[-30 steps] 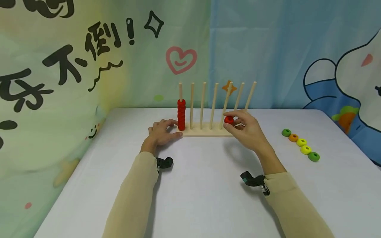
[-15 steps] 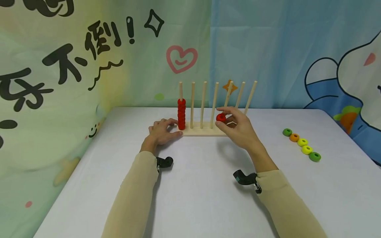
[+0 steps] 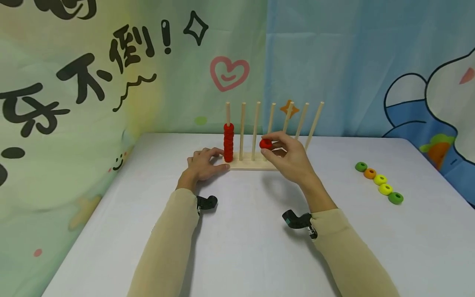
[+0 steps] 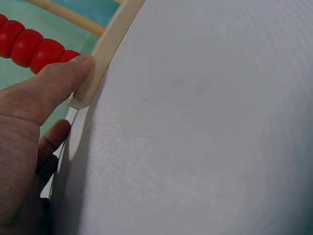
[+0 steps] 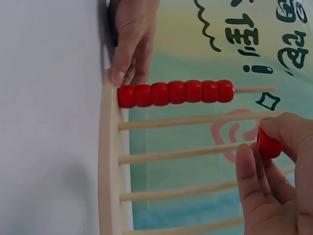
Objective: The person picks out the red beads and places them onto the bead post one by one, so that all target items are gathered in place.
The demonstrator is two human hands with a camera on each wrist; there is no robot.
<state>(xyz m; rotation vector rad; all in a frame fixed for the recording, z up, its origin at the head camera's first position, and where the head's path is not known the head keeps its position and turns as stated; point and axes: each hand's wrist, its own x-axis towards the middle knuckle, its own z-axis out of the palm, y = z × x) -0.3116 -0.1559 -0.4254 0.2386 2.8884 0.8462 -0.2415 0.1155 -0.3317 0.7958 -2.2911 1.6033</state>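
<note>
My right hand (image 3: 289, 159) pinches a red bead (image 3: 265, 143) between thumb and fingers. In the head view that bead overlaps the middle pegs of the wooden bead rack (image 3: 248, 165); the right wrist view has the loose bead (image 5: 270, 144) below the tip of the peg that carries red ones. A column of several red beads (image 3: 229, 142) fills most of the leftmost peg, its top bare. At the rack's left end my left hand (image 3: 203, 164) grips the base, the thumb (image 4: 73, 73) lying on the wood and the other fingers beyond it, partly hidden.
A slanting row of loose beads lies on the white table (image 3: 237, 247) to the right: a green bead (image 3: 361, 166), an orange bead (image 3: 370, 173), two yellow beads (image 3: 383, 184) and another green bead (image 3: 396, 198). A printed cloth (image 3: 311, 62) hangs behind the table.
My right hand has moved left along the rack with the red bead, from the right-hand pegs to the middle ones. The left hand keeps its place at the rack's end.
</note>
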